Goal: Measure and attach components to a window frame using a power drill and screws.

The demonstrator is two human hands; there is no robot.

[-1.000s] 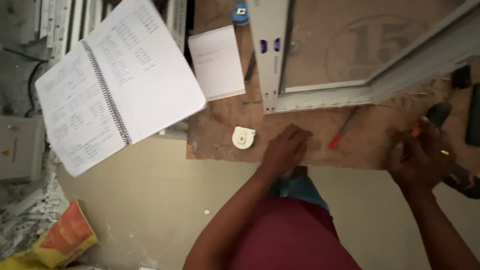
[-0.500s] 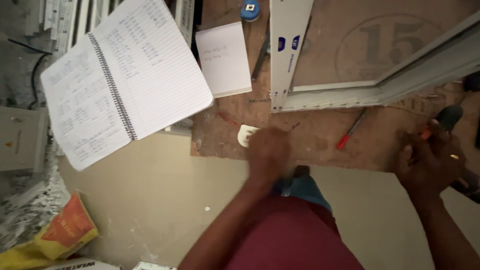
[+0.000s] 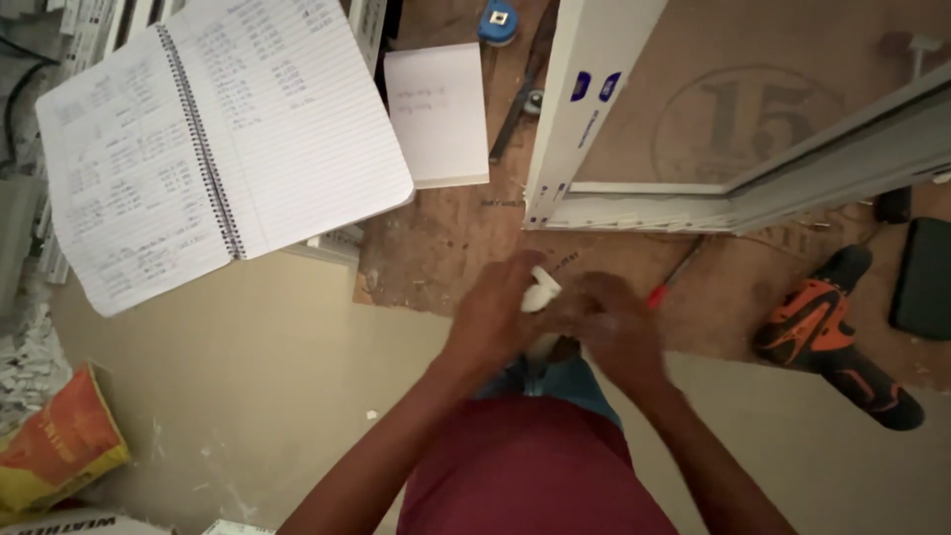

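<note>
— Where were the hands at that moment?

— Together at the near edge of the bench [image 3: 436, 267]. The left hand [image 3: 495, 317] and the right hand [image 3: 612, 329] met over a small white object [image 3: 541, 293], with fingers of both closed around it. Only its upper end showed between them, so I could not tell what kind of thing it was.

— And which hand carried the weight?

— I could not tell; both were touching it, curled narrow around it.

— What lay around them?

— Just to the right of the right hand, a red-handled screwdriver [image 3: 674, 275] lay slanted on the wood. Farther right, an orange-and-black cordless drill [image 3: 832, 332] rested on its side, with a flat black object [image 3: 923, 279] beyond it. Far from the hands sat a white window frame [image 3: 594, 109] on the brown board.

— Any paper?

— A small white notepad [image 3: 436, 114] lay on the far left part of the bench, and an open spiral notebook [image 3: 213, 149] with handwritten lines hung over the left edge. A blue tape measure [image 3: 497, 20] sat at the far edge. Down on the floor, at near left, stood an orange-and-yellow bag [image 3: 59, 446].
</note>
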